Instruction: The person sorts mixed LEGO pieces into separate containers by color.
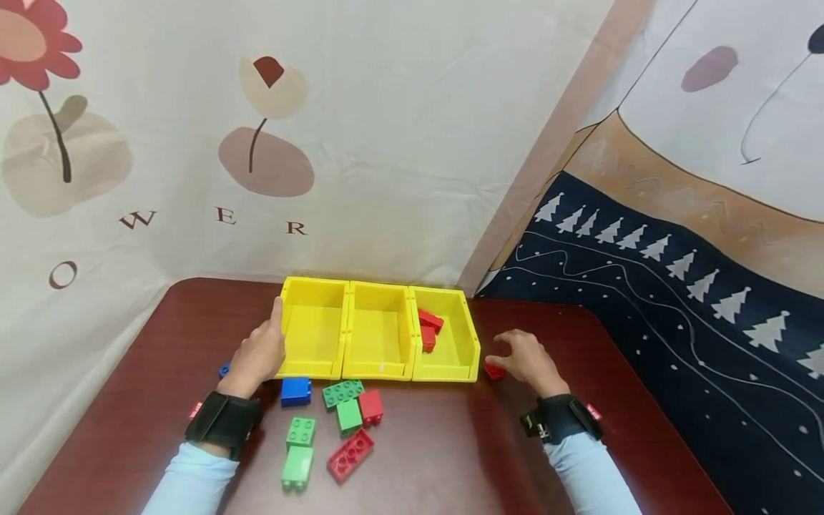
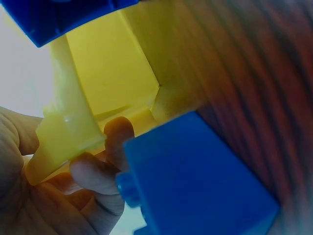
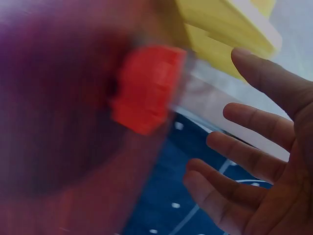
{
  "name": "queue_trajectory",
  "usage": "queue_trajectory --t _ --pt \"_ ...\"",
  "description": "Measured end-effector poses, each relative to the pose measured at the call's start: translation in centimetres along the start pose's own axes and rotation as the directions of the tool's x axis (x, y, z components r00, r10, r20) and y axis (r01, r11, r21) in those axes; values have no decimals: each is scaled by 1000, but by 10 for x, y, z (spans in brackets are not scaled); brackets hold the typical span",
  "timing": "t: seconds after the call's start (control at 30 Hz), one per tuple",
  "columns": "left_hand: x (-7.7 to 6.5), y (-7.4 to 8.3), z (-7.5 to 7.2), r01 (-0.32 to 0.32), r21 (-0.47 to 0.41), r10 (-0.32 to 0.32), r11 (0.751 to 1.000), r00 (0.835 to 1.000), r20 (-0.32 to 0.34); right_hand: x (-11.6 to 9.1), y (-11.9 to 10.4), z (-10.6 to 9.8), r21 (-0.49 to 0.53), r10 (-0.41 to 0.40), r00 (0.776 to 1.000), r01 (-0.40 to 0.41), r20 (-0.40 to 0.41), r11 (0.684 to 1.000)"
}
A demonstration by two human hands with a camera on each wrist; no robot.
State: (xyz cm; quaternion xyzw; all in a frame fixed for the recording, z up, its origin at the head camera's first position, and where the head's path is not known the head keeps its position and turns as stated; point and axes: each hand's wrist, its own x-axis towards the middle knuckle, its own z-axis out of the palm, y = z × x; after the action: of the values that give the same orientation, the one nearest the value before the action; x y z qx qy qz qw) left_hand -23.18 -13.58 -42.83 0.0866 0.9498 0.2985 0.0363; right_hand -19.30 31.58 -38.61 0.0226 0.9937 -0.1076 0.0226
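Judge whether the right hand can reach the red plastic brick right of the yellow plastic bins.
Probably yes: the right hand is empty and close to the red plastic brick, and nothing visible stands between them.

head: from above, facing forward and down, widest, surface [image 1: 425,450] across lower half | left wrist: very near, looking past left grip [image 1: 259,354], lower left | right wrist: near, right grip [image 1: 529,361] at right | all share yellow bins [image 1: 346,330]: head lower middle, left wrist upper left, right wrist upper right
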Motion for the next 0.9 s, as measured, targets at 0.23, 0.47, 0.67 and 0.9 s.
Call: queue_trajectory --t 0.23,0.47,0.67,0.9 --pt "-2 -4 0 6 -14 -6 1000 1000 6 -7 5 26 10 8 1000 -8 30 1000" --pt "2 1 0 -1 -3 1 1000 1000 0 -8 10 30 -18 -35 999 35 -4 999" --pt "1 2 -1 15 -4 -14 1000 1000 13 -7 10 31 -14 -30 999 30 -21 999" --pt "2 1 -1 17 -1 -17 1000 1000 20 -10 12 35 0 -29 999 29 -39 1000"
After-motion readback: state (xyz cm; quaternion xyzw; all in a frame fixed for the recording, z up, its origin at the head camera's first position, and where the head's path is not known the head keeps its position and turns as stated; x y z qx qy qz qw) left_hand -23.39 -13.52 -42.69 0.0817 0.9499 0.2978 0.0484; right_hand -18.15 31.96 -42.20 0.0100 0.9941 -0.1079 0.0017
